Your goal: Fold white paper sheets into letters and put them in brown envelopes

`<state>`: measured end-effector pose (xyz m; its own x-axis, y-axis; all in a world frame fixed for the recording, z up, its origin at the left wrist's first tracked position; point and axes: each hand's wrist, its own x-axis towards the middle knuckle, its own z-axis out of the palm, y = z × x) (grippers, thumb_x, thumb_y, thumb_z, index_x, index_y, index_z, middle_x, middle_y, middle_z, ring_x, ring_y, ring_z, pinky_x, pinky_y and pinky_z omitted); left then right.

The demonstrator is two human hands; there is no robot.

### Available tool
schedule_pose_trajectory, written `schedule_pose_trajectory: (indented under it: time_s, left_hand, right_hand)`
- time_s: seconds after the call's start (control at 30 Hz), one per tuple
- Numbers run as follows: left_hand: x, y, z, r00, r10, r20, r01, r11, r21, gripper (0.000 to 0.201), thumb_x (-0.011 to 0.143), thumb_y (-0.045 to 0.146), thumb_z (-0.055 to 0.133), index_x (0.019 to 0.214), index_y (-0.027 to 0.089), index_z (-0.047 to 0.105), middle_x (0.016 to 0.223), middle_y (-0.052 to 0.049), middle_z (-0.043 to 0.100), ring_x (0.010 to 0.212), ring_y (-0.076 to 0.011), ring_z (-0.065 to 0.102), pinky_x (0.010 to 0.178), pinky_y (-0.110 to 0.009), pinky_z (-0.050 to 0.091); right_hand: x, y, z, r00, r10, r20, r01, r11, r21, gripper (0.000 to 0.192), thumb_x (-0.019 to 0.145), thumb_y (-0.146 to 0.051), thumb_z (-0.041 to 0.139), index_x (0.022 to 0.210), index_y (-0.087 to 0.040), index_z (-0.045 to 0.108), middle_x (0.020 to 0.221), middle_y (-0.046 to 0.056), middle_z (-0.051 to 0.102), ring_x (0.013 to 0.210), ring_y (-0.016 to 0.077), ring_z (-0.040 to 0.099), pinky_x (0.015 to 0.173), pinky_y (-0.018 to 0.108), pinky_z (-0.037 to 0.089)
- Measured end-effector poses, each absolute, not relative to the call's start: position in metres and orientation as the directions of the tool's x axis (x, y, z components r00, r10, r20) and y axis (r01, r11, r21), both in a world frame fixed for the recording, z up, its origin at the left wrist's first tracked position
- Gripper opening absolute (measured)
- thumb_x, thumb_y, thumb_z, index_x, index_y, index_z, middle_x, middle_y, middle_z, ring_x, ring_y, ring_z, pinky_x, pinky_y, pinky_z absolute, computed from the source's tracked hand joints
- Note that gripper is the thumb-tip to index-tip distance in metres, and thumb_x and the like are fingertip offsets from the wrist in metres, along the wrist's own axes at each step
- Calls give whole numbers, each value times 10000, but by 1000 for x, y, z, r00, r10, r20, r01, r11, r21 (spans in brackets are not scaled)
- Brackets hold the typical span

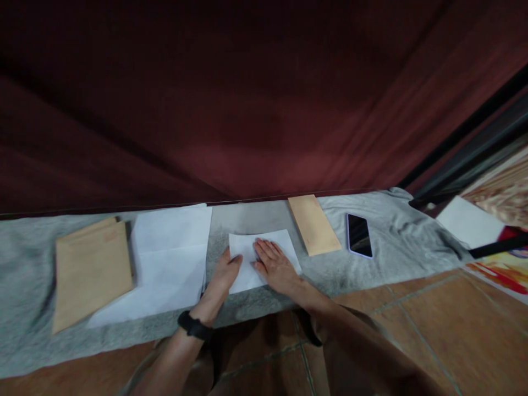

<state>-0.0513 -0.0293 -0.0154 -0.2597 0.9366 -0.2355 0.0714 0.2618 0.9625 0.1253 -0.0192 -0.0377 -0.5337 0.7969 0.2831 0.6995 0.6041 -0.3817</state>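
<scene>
A folded sheet of white paper (247, 272) lies on the grey cloth in front of me. My left hand (225, 270) grips its left edge, thumb on top and the other fingers mostly hidden. My right hand (277, 267) rests flat on the middle of that sheet with its fingers stretched out. To the left is a stack of larger white sheets (171, 264) with a crease across the top one. A single brown envelope (314, 224) lies a little right of the folded paper, apart from my right hand.
Several brown envelopes (93, 267) overlap the white stack's left side. A phone (359, 235) with a purple edge lies on the grey cloth (396, 242) at right. Behind hangs a dark red curtain (264, 126). Tiled floor (445, 324) shows in front, with colourful printed material (501, 275) far right.
</scene>
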Motion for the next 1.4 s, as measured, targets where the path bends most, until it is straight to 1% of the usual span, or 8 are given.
schedule_pose_trajectory:
  time_s: [0.1,0.33,0.43,0.5,0.57,0.7,1.0,1.4]
  left_hand:
    - [-59,-24,-18,-288,949,-130,361,233,903,405,716,250,595,1103,179,692,969,-96,769,934,-294,716,880,-426,568]
    - [-55,-34,-3,-274,962,-8,853,247,460,538,898,256,482,1412,97,472,1003,-176,739,894,-340,730,813,-461,561]
    - [-40,-38,5,-183,957,226,945,108,308,567,938,204,411,1490,80,387,1307,-240,633,1195,-362,635,983,-515,501]
    - [-26,-37,1,-49,935,352,970,-40,241,558,968,207,368,1512,83,376,1529,-234,455,1432,-360,424,1139,-548,374]
    - [-12,-33,-11,84,931,354,958,-173,229,541,999,256,341,1514,98,395,1619,-184,349,1520,-323,276,1213,-534,283]
    - [4,-27,-37,195,954,226,932,-253,260,600,1026,403,310,1541,98,359,1591,-155,413,1503,-251,332,1227,-478,298]
    - [-9,-25,-46,130,963,236,966,-177,191,683,1020,479,306,1518,16,375,1599,-203,363,1519,-292,288,1245,-493,252]
    - [-31,-38,-50,8,971,239,976,-59,208,691,1003,476,353,1518,15,368,1604,-227,342,1522,-309,271,1242,-485,247]
  right_hand:
    - [123,-19,-46,-525,802,284,746,595,-300,540,1043,-385,464,1522,-139,436,1584,93,415,1463,248,393,1243,452,278]
    - [128,-9,-48,-440,843,309,833,512,-209,498,1056,-356,423,1508,-151,462,1567,79,439,1454,253,407,1225,454,283]
    - [129,-8,-48,-432,849,303,848,498,-185,503,1059,-347,400,1521,-154,441,1577,82,424,1457,259,401,1220,464,282]
    - [129,-9,-46,-438,854,283,853,494,-171,506,1058,-334,385,1533,-163,421,1588,81,406,1462,256,392,1219,468,281]
    - [129,-10,-44,-462,854,238,852,502,-148,520,1045,-296,392,1546,-158,397,1603,83,380,1474,257,369,1225,466,269]
    - [130,-11,-41,-505,847,167,846,524,-97,602,1002,-249,434,1576,-113,314,1633,108,311,1505,276,304,1245,470,221]
    - [131,-5,-47,-392,893,219,896,425,-130,509,1047,-287,384,1543,-176,407,1618,83,350,1483,254,354,1225,457,251]
    - [146,-3,-63,-288,881,376,907,377,-188,560,1044,-296,378,1552,-61,354,1566,180,418,1472,288,378,1191,478,323]
